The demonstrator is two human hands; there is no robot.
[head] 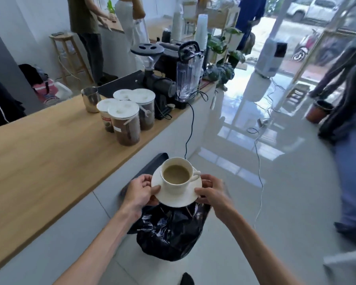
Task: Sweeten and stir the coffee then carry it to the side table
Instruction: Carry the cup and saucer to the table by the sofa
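Observation:
A white cup (178, 183) full of milky coffee stands on a white saucer (181, 199), held in the air over the floor beside the counter. My left hand (141, 191) grips the saucer's left rim, thumb on top. At the saucer's right rim, my right hand (211, 191) holds on the same way. The cup's handle points right. No spoon shows in the cup.
The wooden counter (39, 161) runs along my left with several lidded jars (124, 120), a steel pitcher (90, 99), a grinder (152, 64) and a blender (188, 77). A black bin bag (171, 233) sits below the saucer. Cables (259, 161) trail over the glossy floor. People stand at the right and back.

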